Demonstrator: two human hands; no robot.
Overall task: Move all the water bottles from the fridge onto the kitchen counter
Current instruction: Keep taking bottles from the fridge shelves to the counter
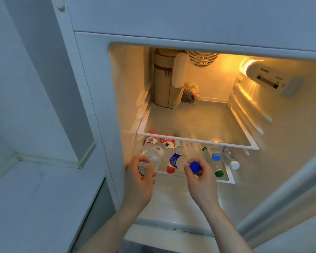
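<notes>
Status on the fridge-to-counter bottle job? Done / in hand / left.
Done: nothing visible; the counter shows no bottles. In hand: the left hand grips a clear bottle, and the right hand holds the dark blue-capped bottle by its neck, both still at the lower shelf. Left: several more there, with red, light blue, green and white caps.

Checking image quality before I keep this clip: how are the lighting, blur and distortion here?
Head view: warm light glares inside the fridge, while the counter outside looks dim and bluish; wide-angle bending curves the fridge frame; motion blur smears the right wall rails; left hand and right hand stay fairly sharp.
</notes>
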